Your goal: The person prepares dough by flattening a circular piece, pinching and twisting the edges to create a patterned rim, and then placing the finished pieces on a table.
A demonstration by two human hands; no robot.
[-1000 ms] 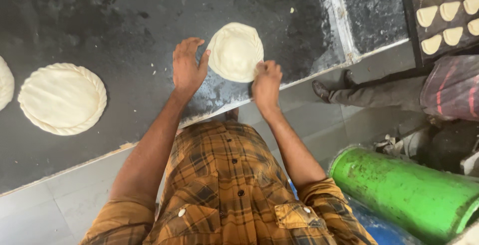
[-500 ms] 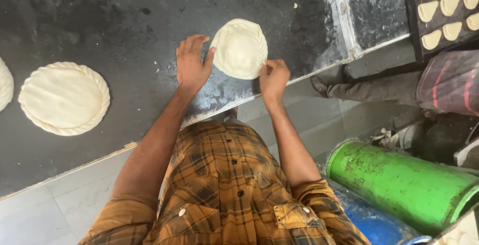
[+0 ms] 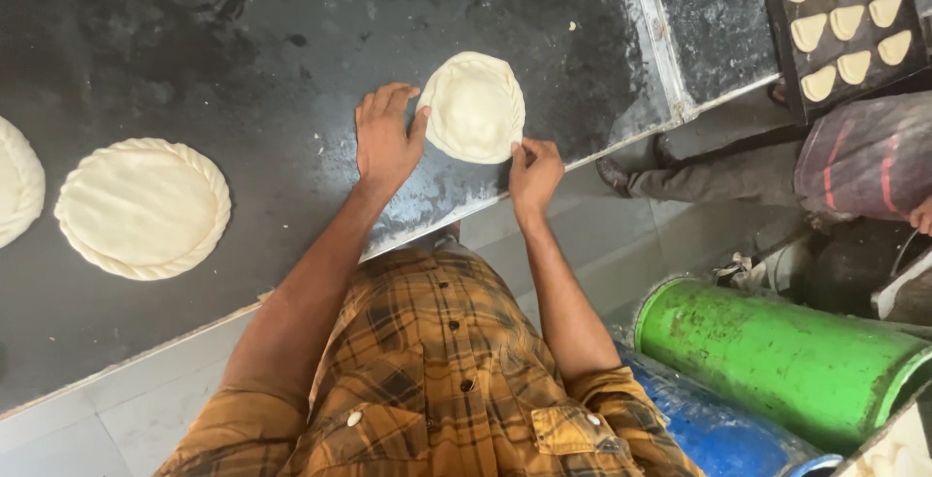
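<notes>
A round, flat disc of pale dough point(image 3: 474, 106) lies on a dark stone counter point(image 3: 243, 50). My left hand point(image 3: 385, 137) rests flat on the counter, its thumb touching the disc's left rim. My right hand point(image 3: 532, 172) pinches the disc's lower right rim between thumb and fingers. The rim of this disc looks partly crimped.
A finished dough disc with a twisted rim point(image 3: 143, 207) lies at the left, another point(image 3: 17, 182) cut by the left edge. A dark tray of half-moon pastries point(image 3: 843, 23) sits top right. Another person's legs point(image 3: 796, 166), a green drum point(image 3: 777, 356) and a blue drum point(image 3: 714, 428) stand on my right.
The dough disc has turned slightly under my hands. My right hand has shifted down along its lower right rim, while my left hand stays at the left rim.
</notes>
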